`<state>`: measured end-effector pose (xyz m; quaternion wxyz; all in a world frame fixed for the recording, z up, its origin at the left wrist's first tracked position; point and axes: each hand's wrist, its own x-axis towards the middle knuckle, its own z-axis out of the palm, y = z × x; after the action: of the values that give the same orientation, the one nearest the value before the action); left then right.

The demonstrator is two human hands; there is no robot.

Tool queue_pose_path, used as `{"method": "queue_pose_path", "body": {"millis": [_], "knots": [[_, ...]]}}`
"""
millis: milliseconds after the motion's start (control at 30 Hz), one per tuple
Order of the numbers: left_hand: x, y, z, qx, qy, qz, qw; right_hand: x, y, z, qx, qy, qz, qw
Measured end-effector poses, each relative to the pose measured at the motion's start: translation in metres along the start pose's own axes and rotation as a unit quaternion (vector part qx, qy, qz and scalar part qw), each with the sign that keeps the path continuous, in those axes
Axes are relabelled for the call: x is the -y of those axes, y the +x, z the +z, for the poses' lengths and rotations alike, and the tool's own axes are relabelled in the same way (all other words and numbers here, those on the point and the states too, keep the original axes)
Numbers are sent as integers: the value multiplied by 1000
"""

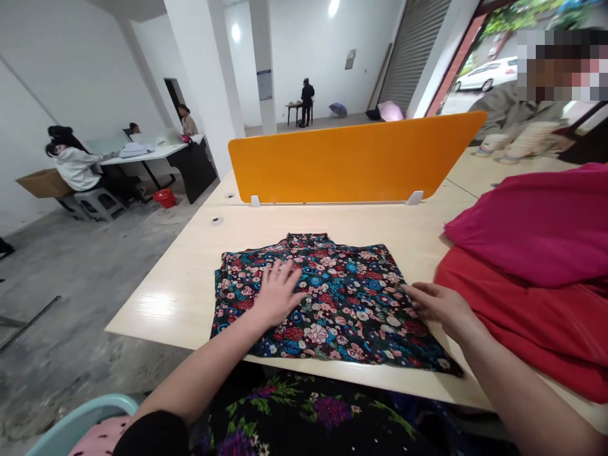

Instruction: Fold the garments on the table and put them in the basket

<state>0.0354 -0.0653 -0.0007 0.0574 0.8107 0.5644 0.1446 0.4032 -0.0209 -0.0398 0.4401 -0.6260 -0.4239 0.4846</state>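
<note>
**Both hands flat on folded floral cloth, slip and pile risks**

The dark floral-print folded fabric garment [327, 304] lies on the pale wooden tabletop [175, 297], just in front of the orange plastic desk divider panel [351, 161]. The left hand [278, 294] rests palm down on the garment's left part, fingers spread and flat, gripping nothing. The right hand [439, 304] lies at the garment's right edge, fingers stretched out and loosely together, touching the cloth, holding nothing

Risks, as judgement: the garment's near edge sits close to the table's front rim, so a pull toward the person could drag it off; flat palms on smooth wood could slide and skew the fold; the red fabric pile [536, 329] with the magenta fabric [536, 221] on top lies just right of the garment and could snag it

Containers: a stack of pale paper cups [527, 142] right of the divider, contents not visible; a brown cardboard box [42, 182] far left of it, contents hidden; a small red bucket [164, 197] on the floor, contents unclear
</note>
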Motion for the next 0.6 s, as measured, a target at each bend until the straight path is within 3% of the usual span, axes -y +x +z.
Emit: {"method": "queue_pose_path", "body": {"millis": [100, 200, 333, 467, 533, 600], "knots": [[-30, 6, 22, 48, -39, 45, 997, 18, -17, 20, 76, 33, 65, 994], [-39, 4, 36, 43, -33, 63, 997, 31, -22, 37, 165, 83, 74, 980], [-42, -14, 31, 25, -35, 77, 996, 38, -16, 48, 176, 92, 81, 977], [-39, -42, 16, 50, -138, 82, 986, 66, -22, 68, 176, 78, 19, 981], [-32, -56, 8, 37, -234, 49, 970, 89, -34, 93, 196, 64, -39, 978], [-23, -68, 1, 8, -342, -12, 940, 111, -50, 132, 223, 51, -89, 969]]}}
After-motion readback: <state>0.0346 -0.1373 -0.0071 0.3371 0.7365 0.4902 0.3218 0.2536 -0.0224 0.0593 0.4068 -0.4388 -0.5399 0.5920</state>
